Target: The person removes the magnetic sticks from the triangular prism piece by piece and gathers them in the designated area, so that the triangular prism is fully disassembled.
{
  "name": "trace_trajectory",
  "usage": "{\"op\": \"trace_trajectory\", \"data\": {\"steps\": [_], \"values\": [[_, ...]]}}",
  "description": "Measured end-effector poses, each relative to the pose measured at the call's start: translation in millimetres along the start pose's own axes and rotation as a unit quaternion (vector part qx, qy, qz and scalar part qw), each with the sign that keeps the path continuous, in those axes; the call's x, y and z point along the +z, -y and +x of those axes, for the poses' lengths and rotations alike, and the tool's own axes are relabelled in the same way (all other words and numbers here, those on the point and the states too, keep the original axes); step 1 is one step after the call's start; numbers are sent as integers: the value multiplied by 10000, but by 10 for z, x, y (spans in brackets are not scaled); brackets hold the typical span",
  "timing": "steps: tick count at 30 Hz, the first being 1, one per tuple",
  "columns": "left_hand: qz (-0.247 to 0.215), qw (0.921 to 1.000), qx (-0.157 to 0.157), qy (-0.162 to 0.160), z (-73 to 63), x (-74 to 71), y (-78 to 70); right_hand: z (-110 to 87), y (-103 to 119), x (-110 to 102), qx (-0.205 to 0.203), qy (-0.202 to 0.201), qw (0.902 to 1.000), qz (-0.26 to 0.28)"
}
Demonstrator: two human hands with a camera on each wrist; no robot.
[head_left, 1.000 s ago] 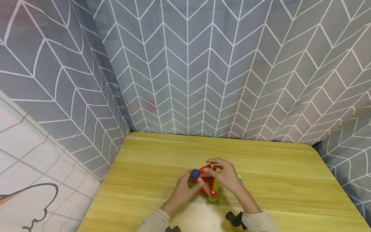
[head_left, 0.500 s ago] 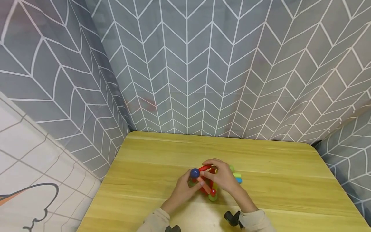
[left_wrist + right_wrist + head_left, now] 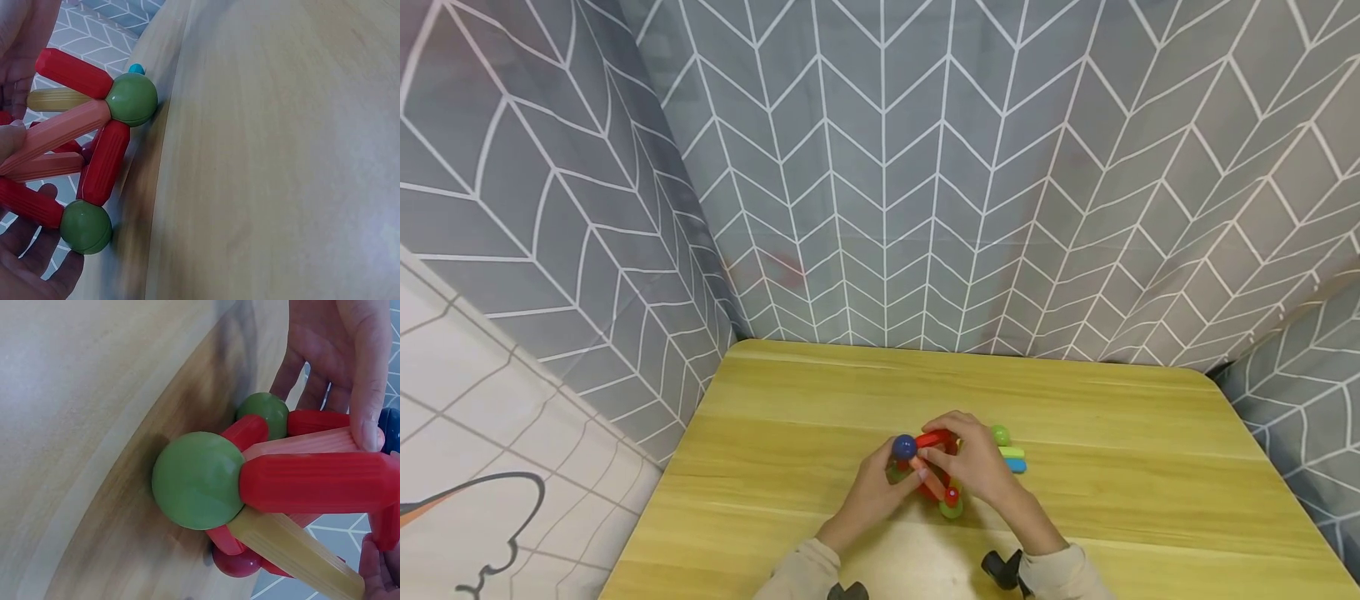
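Observation:
A frame of magnetic rods and balls stands low over the table, between both hands. My left hand (image 3: 872, 493) grips its left side, thumb on a pink rod (image 3: 312, 442), fingers near a green ball (image 3: 86, 226). A dark blue ball (image 3: 904, 447) tops that corner. My right hand (image 3: 979, 460) pinches a red rod (image 3: 936, 437), thumb close to the blue ball. Another green ball (image 3: 197, 480) joins red, pink and yellow rods (image 3: 300, 556) at the near corner. Behind it, a dark red ball (image 3: 236, 561) shows low down. The right hand hides part of the frame.
Right of the right hand, a loose light-green ball (image 3: 1000, 434), a lime rod (image 3: 1013, 452) and a blue rod (image 3: 1015, 466) lie on the wooden table (image 3: 820, 375). A patterned grey curtain (image 3: 880, 208) hangs behind the table's far edge.
My right hand has moved left and closer to the blue ball, bringing the red rod's end toward it. The loose ball and rods at right came into view. The left hand stays put.

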State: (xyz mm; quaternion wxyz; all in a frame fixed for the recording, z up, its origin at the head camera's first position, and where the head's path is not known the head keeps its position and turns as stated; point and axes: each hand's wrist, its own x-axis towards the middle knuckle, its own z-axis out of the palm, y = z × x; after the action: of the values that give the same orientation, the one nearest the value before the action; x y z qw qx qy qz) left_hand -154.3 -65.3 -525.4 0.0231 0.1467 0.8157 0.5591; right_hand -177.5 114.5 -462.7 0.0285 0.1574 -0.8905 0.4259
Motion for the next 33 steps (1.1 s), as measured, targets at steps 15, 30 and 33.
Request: {"op": "trace_trajectory", "data": {"steps": [15, 30, 33], "values": [[84, 9999, 90, -66, -6, 19, 31, -80, -2, 35, -307, -10, 9994, 138], [99, 9999, -116, -28, -18, 19, 5, -143, 42, 106, 232, -124, 9976, 633], [154, 9999, -2, -70, -25, 22, 6, -157, 36, 125, 109, -219, 9974, 671]]}}
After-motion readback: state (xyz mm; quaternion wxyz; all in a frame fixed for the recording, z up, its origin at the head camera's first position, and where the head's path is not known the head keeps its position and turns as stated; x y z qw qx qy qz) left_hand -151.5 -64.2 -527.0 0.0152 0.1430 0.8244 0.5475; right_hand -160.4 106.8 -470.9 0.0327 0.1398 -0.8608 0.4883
